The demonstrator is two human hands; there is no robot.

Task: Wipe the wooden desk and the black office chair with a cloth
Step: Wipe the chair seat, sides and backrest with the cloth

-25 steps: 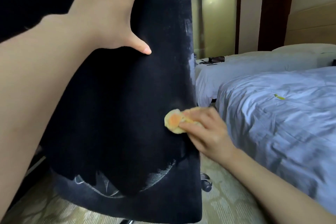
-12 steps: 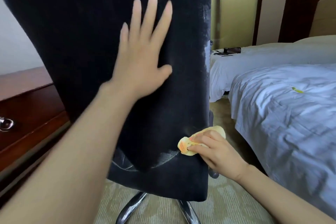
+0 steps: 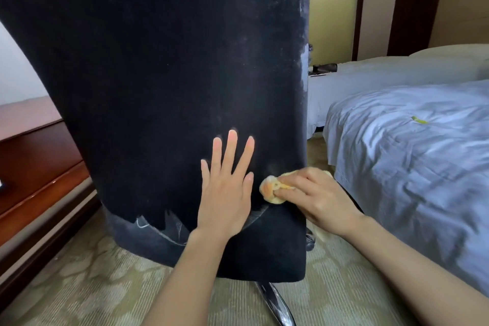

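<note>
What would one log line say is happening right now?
step: wiping chair | left hand: flat on chair | right hand: grips cloth against chair

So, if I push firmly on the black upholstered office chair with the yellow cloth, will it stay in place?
Probably not alone. The black upholstered office chair stands on a shiny metal leg with what looks like a caster, so it may roll or swivel. The left hand lies flat on its back, seemingly steadying it.
</note>
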